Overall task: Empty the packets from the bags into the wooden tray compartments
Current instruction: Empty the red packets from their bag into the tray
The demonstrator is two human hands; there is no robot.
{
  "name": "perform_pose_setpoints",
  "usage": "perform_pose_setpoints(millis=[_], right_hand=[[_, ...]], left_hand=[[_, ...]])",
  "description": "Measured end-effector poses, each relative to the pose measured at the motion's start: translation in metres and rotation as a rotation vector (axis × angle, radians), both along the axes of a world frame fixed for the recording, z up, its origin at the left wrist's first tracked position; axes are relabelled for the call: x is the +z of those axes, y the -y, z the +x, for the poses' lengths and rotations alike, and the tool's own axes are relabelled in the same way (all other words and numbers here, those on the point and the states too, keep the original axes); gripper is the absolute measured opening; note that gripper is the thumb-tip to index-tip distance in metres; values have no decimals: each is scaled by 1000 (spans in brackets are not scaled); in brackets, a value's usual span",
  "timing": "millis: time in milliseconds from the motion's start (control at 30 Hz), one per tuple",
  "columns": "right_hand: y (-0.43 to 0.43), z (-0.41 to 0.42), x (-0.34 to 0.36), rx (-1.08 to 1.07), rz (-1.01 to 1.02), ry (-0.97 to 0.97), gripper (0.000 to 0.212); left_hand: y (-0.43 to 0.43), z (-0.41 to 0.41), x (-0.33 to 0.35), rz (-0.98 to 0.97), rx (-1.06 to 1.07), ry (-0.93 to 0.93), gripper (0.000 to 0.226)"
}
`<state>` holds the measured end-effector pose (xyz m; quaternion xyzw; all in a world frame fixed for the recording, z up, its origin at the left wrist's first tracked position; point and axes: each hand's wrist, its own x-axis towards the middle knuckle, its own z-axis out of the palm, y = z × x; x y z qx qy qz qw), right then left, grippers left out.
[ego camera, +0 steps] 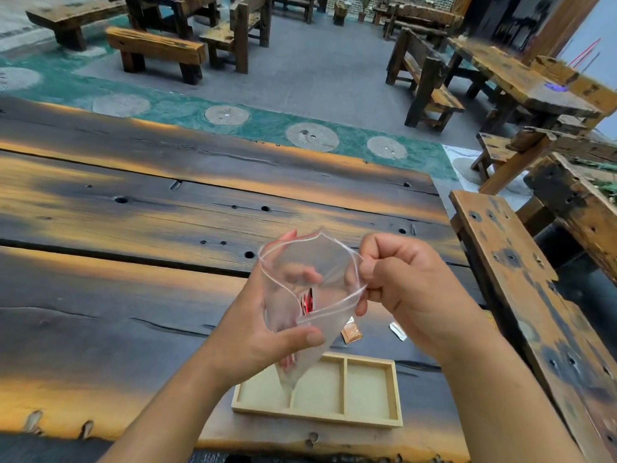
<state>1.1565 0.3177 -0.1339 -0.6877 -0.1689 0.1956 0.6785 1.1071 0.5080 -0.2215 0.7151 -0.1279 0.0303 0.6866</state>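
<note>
A clear zip bag is held up over the table, its mouth pulled wide. My left hand grips the bag's left side, thumb across the front. My right hand pinches the right rim of the opening. A red packet shows inside the bag. Below the bag lies a light wooden tray with three compartments; the bag's lower corner hangs over the left-middle part. On the table beyond the tray lie an orange-brown packet and a white packet.
The tray rests near the front edge of a dark, scorched plank table. A wooden bench runs along the table's right side. More benches and tables stand on the floor beyond.
</note>
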Motion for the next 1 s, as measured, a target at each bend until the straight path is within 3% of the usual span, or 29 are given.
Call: perform_pose_setpoints(millis=[100,233,367,533,633,833,900,1000], right_hand=[[-6,-1,15,3,104,-10,28],[-18,0,21,-16,141,-20,27],[-26,-2,15,-73,168,-32,21],[-16,2,-11,-137,442,-140,19],[-8,8,-56,-181,288,-138,46],[-10,-17,-120,149,80,-433,81],[-10,-21,-127,164,4,-519,76],[-9,-29,-140,167,-62,-590,50]], left_hand=[[6,5,11,-252,51,55,94],[18,12,14,-616,23,-46,85],[24,16,12,-747,23,-117,80],[20,20,17,-822,-15,-138,72],[21,21,13,-832,-38,-141,72],[22,29,-18,-965,-129,-296,65],[18,33,-37,-1015,-124,-458,70],[12,39,-69,-1037,-92,-683,62]])
